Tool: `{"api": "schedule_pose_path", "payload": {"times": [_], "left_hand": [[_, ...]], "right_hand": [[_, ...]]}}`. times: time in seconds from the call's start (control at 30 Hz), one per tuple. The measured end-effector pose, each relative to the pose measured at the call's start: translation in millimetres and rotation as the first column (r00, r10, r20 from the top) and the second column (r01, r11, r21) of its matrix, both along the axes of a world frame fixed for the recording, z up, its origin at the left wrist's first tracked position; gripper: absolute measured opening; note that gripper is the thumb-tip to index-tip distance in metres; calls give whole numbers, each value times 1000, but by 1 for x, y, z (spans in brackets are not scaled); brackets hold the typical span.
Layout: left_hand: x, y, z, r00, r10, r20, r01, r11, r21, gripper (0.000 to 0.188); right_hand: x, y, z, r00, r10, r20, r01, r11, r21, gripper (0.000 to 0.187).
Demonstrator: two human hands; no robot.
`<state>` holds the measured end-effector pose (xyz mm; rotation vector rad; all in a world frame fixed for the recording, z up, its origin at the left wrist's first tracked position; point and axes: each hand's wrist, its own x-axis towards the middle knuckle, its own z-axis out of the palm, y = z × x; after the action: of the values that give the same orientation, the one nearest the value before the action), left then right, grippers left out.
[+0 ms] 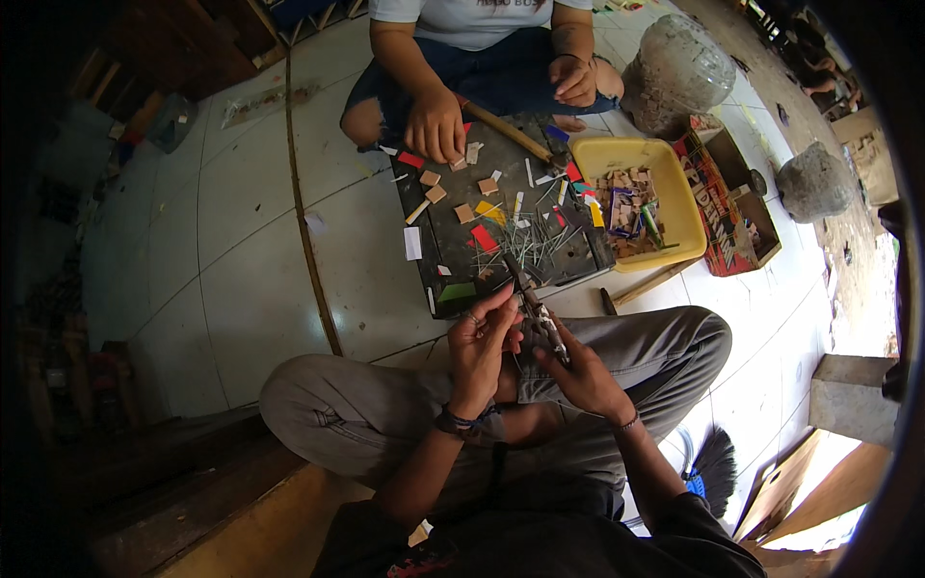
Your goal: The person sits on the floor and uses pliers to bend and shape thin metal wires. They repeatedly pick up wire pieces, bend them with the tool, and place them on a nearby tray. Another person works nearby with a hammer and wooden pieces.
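Observation:
My right hand point(583, 374) is wrapped round a dark metal hand tool point(541, 313) with slim jaws and worn, whitish-patched handles; it looks like pliers or snips, I cannot tell which. Beside its jaws my left hand point(482, 342) is closed, thumb against fingers, on something too small to make out. Both hands are above my crossed legs, at the near edge of a low black board point(458, 207). On that board lie several thin metal rods or nails point(540, 249), small square wood pieces point(463, 213) and red card scraps point(484, 238).
Across the board sits another person, one hand point(436, 125) over wood pieces. A hammer point(511, 133) lies at the board's far edge. To the right are a yellow basin point(689, 207) of wood pieces, an open box point(718, 183) and another wooden handle point(655, 282). A black brush point(715, 467) lies lower right.

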<state>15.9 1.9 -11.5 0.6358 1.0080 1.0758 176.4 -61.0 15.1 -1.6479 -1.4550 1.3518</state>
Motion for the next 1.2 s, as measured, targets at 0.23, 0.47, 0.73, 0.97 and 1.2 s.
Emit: {"api": "schedule_pose_path", "payload": {"times": [0.23, 0.47, 0.73, 0.97, 1.2], "left_hand": [[1, 0, -2, 1000, -9, -4, 9, 1000, 11, 29], [1, 0, -3, 1000, -14, 6, 14, 1000, 18, 29], [2, 0, -1, 999, -38, 3, 38, 999, 15, 29], [-1, -2, -3, 999, -44, 8, 44, 999, -19, 32], [-4, -7, 0, 999, -21, 26, 23, 998, -60, 36]], "right_hand": [[0, -1, -9, 1000, -29, 6, 28, 999, 42, 61], [0, -3, -6, 984, -86, 154, 83, 996, 28, 41], [1, -1, -9, 962, -106, 252, 112, 994, -10, 39], [1, 6, -13, 947, -57, 315, 91, 991, -95, 40], [-6, 3, -24, 940, -102, 327, 103, 995, 15, 38]]}}
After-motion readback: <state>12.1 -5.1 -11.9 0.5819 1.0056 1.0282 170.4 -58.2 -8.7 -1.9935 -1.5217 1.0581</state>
